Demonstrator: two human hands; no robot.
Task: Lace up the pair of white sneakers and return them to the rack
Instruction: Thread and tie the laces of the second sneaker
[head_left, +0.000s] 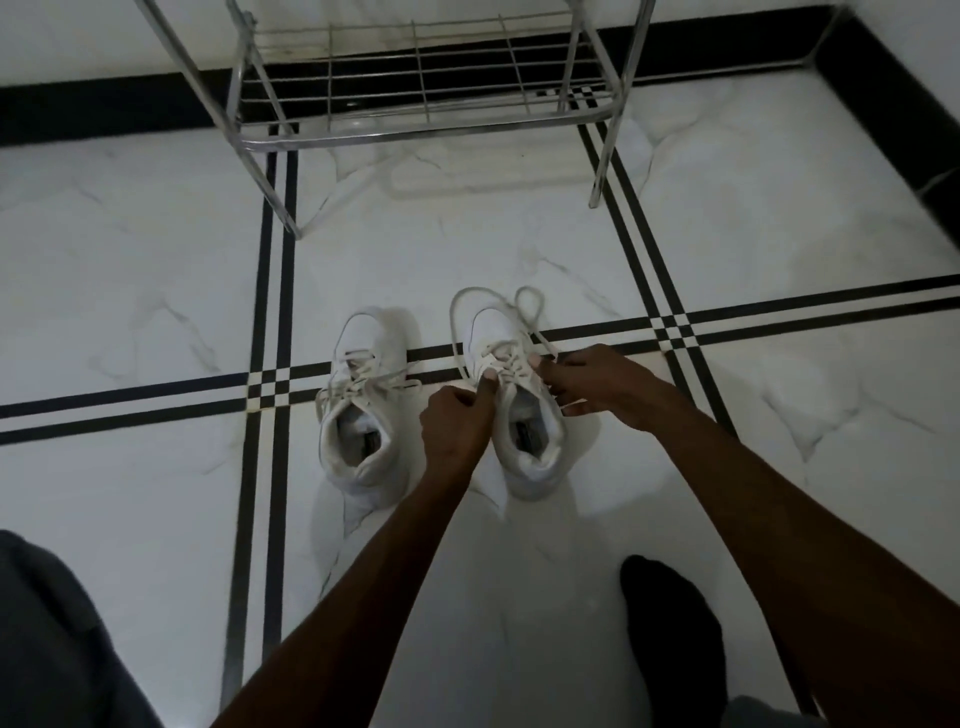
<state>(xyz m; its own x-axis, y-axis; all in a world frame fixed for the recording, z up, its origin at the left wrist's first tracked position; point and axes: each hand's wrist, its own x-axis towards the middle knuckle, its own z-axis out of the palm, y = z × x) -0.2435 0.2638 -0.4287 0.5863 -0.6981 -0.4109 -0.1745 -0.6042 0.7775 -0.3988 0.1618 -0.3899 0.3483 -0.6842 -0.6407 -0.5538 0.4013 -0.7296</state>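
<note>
White marble floor (156, 291), rack (426, 93) at far edge, two sneakers (363, 405) mid-floor w/ toes toward it, left hand (454, 426) & right hand (597, 384) each pinching laces (498, 322) on the right-side sneaker (524, 415).

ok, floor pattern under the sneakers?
White marble-look floor crossed by paired black stripes, small checkers at crossings; head view.

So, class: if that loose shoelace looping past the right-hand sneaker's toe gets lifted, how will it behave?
Probably floppy: the shoelace lies in slack loops on the floor. Likely light: it is thin. It would drag rather than roll, being threaded through the sneaker.
</note>
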